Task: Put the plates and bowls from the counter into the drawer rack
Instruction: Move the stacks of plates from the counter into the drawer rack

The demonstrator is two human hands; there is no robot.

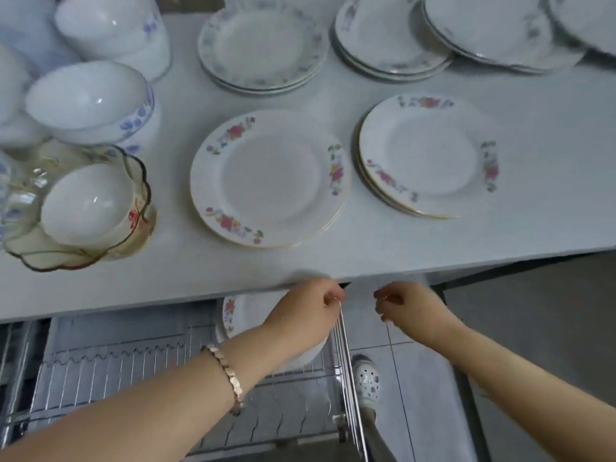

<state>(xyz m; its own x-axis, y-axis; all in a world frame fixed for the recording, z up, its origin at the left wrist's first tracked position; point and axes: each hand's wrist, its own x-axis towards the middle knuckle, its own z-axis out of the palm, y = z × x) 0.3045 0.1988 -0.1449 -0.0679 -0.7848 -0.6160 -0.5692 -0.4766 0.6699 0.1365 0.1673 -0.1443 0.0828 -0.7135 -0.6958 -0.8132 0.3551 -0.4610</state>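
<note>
Nearest the camera, the left forearm, with a bracelet (224, 378) on the wrist, reaches over the pulled-out drawer rack (116, 361). A few flowered plates in the rack (237, 316) stand on edge just under the counter's lip, partly hidden behind the left hand (306, 308). That hand's fingers are curled at the top of the rack's right side rail (343, 331); whether they grip the rail cannot be told. The right hand (408, 305) is just beside it, off the rack's right side and above the tiled floor, its fingers curled in with nothing showing in them. A white shoe (366, 381) is on the floor below.

Both hands sit under the front edge of the counter (533, 211), apart from the dishes on it. Closest to them are two low stacks of rose-patterned plates (270, 178) (426, 155). To the left, a scalloped glass bowl (133, 165) holds a white bowl (86, 201), with blue-flowered bowls (90, 95) behind it. Farther back lie stacks of blue-rimmed plates (263, 45).
</note>
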